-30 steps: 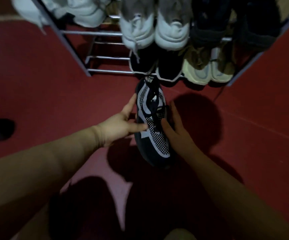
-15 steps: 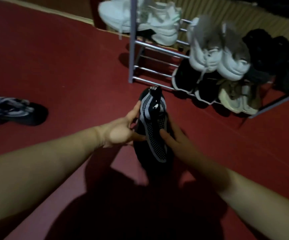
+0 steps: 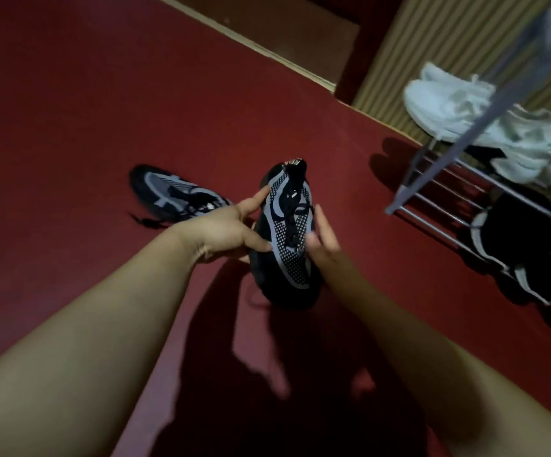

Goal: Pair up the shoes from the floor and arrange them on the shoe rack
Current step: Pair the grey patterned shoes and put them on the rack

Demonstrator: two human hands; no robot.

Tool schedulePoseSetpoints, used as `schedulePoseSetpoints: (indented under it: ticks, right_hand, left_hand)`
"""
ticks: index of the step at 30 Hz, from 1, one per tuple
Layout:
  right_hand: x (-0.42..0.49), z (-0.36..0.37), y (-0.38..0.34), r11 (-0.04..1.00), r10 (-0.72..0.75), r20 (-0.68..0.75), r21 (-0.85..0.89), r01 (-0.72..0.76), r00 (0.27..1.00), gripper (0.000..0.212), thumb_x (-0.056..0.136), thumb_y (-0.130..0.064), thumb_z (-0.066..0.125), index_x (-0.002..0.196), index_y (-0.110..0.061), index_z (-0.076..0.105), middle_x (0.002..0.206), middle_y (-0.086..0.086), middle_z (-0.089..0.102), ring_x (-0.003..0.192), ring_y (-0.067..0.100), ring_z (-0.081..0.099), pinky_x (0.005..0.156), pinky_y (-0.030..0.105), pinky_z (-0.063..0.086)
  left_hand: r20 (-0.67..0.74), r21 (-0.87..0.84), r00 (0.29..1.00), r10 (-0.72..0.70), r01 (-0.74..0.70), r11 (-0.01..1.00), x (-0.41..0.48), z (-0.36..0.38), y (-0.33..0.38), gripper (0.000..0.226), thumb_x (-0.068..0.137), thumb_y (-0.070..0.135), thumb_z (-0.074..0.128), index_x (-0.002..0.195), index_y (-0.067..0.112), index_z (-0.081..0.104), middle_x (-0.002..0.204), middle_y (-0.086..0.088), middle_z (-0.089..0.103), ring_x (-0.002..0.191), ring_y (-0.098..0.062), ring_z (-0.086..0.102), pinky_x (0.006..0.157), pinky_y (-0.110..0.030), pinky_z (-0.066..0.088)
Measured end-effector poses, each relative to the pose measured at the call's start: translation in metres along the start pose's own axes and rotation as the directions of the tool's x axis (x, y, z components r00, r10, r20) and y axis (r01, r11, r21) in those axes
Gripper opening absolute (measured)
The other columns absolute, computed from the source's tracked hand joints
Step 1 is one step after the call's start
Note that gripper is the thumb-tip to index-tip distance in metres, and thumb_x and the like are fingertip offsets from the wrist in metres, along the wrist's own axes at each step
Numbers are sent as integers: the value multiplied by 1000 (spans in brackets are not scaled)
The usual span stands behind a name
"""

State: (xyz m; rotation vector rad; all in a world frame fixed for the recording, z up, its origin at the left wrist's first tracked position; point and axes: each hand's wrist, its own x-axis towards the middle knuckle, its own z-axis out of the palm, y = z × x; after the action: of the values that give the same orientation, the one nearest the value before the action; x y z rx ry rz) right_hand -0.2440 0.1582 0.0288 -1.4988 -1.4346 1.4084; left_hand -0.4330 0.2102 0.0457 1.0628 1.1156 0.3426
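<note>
A black and grey mesh sneaker [image 3: 287, 239] is held above the red floor, toe towards me. My left hand [image 3: 228, 230] grips its left side with thumb and fingers. My right hand [image 3: 322, 240] holds its right side, fingers up along the upper. Its matching sneaker [image 3: 168, 191] lies on the floor just left of my left hand. The metal shoe rack [image 3: 439, 189] stands at the right, apart from my hands.
White sneakers [image 3: 459, 110] sit on an upper rack shelf. Black shoes with white soles [image 3: 518, 242] fill the lowest shelf. A ribbed wall [image 3: 432, 47] and a doorway threshold [image 3: 251, 41] bound the red floor at the back.
My view has swung left: the rack slid to the right edge and the matching sneaker on the floor came close to my left hand. Both hands keep hold of the sneaker.
</note>
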Motion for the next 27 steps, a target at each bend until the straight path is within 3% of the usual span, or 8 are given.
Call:
schedulePoseSetpoints:
  ticks: [3,5,8,10,14,19,24,27]
  right_hand:
    - [53,29,-3,999,54,-286,21,-50,957,54,99,-45,35,149,-32,20,122,-2,48,111,11,44,93,24,40]
    - [85,47,1,975,41,-341,-192,-112,939,66,93,-50,44,150,-30,19,129,9,47,114,18,45,101,34,36]
    - [118,80,7,670,49,-99,-735,-106,994,86,86,-49,56,151,-34,1,151,11,27,140,27,23,112,41,21]
    - [133,107,5,500,76,52,-866,7,996,93,85,-46,58,150,-34,-7,157,8,14,146,26,4,115,45,8]
    - [145,141,1,266,136,94,-962,55,986,95,85,-26,56,150,-27,-15,159,12,5,146,32,4,116,48,5]
    - [139,141,19,234,102,24,-972,-1,994,92,89,-23,57,150,-24,-12,155,8,14,138,28,25,99,39,37]
    - [111,111,47,209,-69,-5,-978,10,998,86,87,-18,58,152,-20,1,147,5,33,125,23,42,85,35,42]
    - [80,72,59,156,-27,107,-982,110,994,88,86,-14,59,152,-23,2,151,3,28,131,22,38,94,39,40]
  left_hand:
    - [-124,-33,991,56,-60,998,-12,-48,-6,99,79,-12,63,143,49,19,122,8,59,101,-15,64,86,-32,54]
    - [-214,-88,975,60,-80,993,-24,-77,-17,97,80,-12,62,143,49,21,121,9,58,102,-16,63,86,-36,53]
    - [-333,-189,943,26,-94,977,-45,-109,-39,96,81,-14,59,142,50,21,118,10,60,101,-19,63,81,-39,53]
    - [-369,-222,930,-2,-85,971,-58,-123,-51,96,82,-15,57,143,50,21,115,7,61,101,-20,63,79,-37,53]
    - [-370,-228,927,-53,-35,973,-71,-136,-65,95,82,-14,57,144,48,20,119,2,59,105,-21,61,81,-38,53]
    - [-377,-226,926,-33,-58,972,-69,-139,-63,95,82,-14,56,145,46,19,118,3,61,104,-20,63,78,-35,53]
    - [-360,-210,933,-3,-78,975,-66,-135,-58,95,83,-14,54,145,47,17,116,4,61,104,-19,62,79,-35,52]
    - [-315,-186,949,2,-64,980,-63,-128,-58,94,82,-15,54,144,47,19,116,5,59,104,-19,61,81,-36,51]
